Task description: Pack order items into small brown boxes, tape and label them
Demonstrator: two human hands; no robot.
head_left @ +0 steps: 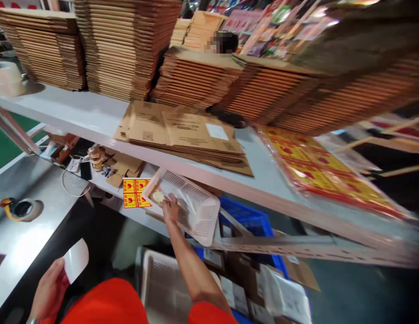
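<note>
At the lower left, my left hand (51,288) is closed on a curled white paper sheet (76,259), held out beside the metal table. My right arm stretches forward to a white perforated plastic basket (204,216) under the shelf edge. Inside its near left end is my right hand (170,209), at a small pale yellow item (158,196); whether the fingers grip it is unclear. Clear plastic wrapping (192,198) lies in the basket. A red and yellow printed sheet (133,193) sits just left of the basket.
Stacks of flattened cardboard boxes (111,49) line the white shelf (84,105), with loose flat cartons (182,130) in front. A tape dispenser (23,209) is on the metal table (37,243). Below stand a blue crate (250,216) holding parcels and another white basket (165,292).
</note>
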